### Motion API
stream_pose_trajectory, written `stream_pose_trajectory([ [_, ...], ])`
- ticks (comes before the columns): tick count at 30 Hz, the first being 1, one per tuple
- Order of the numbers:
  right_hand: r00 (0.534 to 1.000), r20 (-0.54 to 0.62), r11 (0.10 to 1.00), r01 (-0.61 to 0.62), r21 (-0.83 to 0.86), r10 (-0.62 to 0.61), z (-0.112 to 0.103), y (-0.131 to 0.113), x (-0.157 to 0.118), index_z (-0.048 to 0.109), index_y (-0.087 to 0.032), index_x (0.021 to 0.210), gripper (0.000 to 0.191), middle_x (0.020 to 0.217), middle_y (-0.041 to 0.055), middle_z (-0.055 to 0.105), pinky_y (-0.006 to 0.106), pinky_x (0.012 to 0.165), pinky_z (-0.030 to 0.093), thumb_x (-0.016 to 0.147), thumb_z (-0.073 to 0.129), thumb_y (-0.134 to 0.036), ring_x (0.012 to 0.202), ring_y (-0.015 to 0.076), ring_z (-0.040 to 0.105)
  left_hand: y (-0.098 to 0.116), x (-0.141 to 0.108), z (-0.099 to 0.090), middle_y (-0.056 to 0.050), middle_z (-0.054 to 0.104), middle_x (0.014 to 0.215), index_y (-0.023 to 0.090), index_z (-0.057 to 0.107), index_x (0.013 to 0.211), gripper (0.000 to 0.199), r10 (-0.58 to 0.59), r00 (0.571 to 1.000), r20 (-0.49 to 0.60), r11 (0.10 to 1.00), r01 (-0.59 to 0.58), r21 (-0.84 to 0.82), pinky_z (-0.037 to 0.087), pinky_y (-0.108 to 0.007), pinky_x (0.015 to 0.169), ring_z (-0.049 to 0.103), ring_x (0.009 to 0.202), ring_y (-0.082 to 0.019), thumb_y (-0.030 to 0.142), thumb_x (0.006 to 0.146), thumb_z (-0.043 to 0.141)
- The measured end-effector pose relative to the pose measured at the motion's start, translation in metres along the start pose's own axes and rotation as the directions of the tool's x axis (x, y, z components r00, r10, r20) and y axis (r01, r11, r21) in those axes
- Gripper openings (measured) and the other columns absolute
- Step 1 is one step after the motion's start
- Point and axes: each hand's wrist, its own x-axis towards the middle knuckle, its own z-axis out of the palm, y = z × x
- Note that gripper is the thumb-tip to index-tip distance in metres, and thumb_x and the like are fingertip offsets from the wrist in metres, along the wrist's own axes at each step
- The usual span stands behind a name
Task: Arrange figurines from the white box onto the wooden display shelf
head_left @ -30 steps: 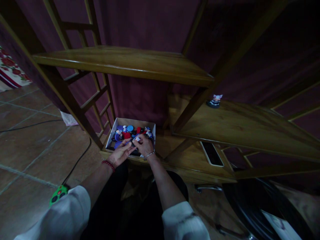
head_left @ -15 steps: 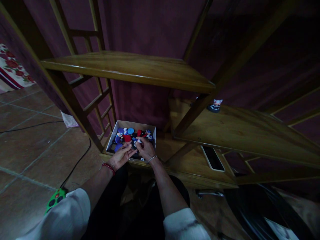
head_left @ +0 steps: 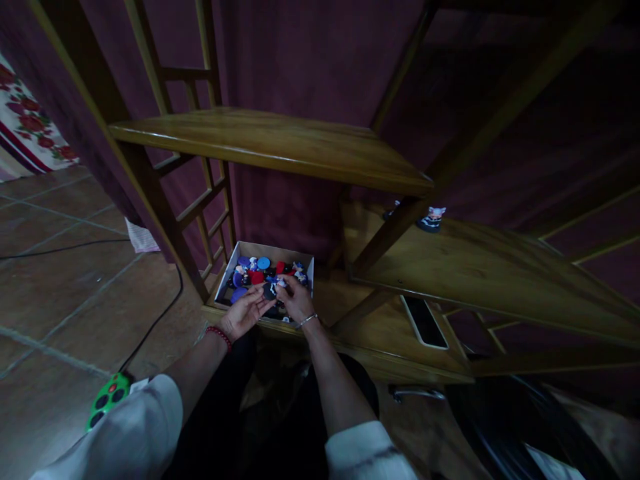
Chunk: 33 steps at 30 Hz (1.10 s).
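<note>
A small figurine point(head_left: 273, 288) with a dark round base is between my two hands, above the front part of an open box point(head_left: 311, 273). My right hand point(head_left: 297, 299) grips its upper right side. On its left, the fingers of my left hand point(head_left: 248, 311) are closed on the edge of the base. Inside the box lie several more figurines in blue, red and black, among them a blue disc point(head_left: 263, 263) and a purple disc point(head_left: 239, 294).
The box stands on the low wooden shelf point(head_left: 330, 293), under a higher shelf board point(head_left: 270, 143). To the right, a phone point(head_left: 425, 323) lies below a middle shelf point(head_left: 480, 260) that bears a figurine point(head_left: 431, 219). A green object point(head_left: 108, 400) is on the floor.
The view has shifted slightly, so the shelves appear a little further right and lower. Both hands stay over the box, and more of the figurine's dark base shows between them.
</note>
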Motion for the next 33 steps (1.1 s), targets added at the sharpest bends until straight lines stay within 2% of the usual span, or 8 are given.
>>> stream_pose_trajectory([
  [12, 0.999, 0.032, 0.995, -0.028, 0.094, 0.025, -0.0007, -0.0015, 0.0004, 0.057, -0.024, 0.106, 0.032, 0.077, -0.0018, 0.064, 0.023, 0.063, 0.049, 0.075, 0.049, -0.03, 0.062, 0.0106, 0.058, 0.0031, -0.0022, 0.0034, -0.008, 0.065, 0.092, 0.014, 0.055, 0.097, 0.022, -0.013, 1.0, -0.013, 1.0, 0.013, 0.005, 0.041, -0.033, 0.091, 0.06, 0.091, -0.016, 0.01, 0.076, 0.051],
  [17, 0.999, -0.009, 0.998, -0.037, 0.041, 0.037, -0.0021, -0.0028, 0.0001, 0.058, -0.023, 0.105, 0.033, 0.084, -0.0005, 0.064, 0.024, 0.068, 0.048, 0.073, 0.051, -0.031, 0.072, 0.0119, 0.058, 0.0027, -0.0019, 0.0057, -0.008, 0.065, 0.091, 0.013, 0.056, 0.095, 0.019, -0.033, 0.998, -0.059, 0.999, 0.034, 0.007, 0.045, -0.031, 0.087, 0.06, 0.089, -0.015, 0.011, 0.077, 0.051],
  [25, 0.999, -0.029, 0.999, -0.026, 0.031, 0.027, -0.002, -0.0007, 0.002, 0.06, -0.021, 0.1, 0.031, 0.087, 0.0009, 0.065, 0.026, 0.072, 0.047, 0.072, 0.053, -0.031, 0.076, 0.0127, 0.059, 0.0002, 0.0013, 0.0017, -0.009, 0.065, 0.087, 0.01, 0.058, 0.089, 0.014, -0.053, 0.996, -0.068, 0.997, 0.057, 0.054, 0.048, -0.026, 0.079, 0.06, 0.086, -0.014, 0.017, 0.079, 0.05],
  [33, 1.0, -0.007, 0.997, -0.013, 0.081, 0.014, -0.0009, -0.0003, 0.0005, 0.061, -0.023, 0.098, 0.029, 0.088, -0.0003, 0.066, 0.025, 0.071, 0.048, 0.071, 0.055, -0.029, 0.076, 0.0129, 0.06, 0.0012, -0.0011, 0.007, -0.007, 0.065, 0.077, 0.01, 0.058, 0.084, 0.014, -0.075, 0.994, -0.086, 0.993, 0.082, 0.084, 0.049, -0.019, 0.062, 0.062, 0.071, -0.012, 0.023, 0.078, 0.053],
])
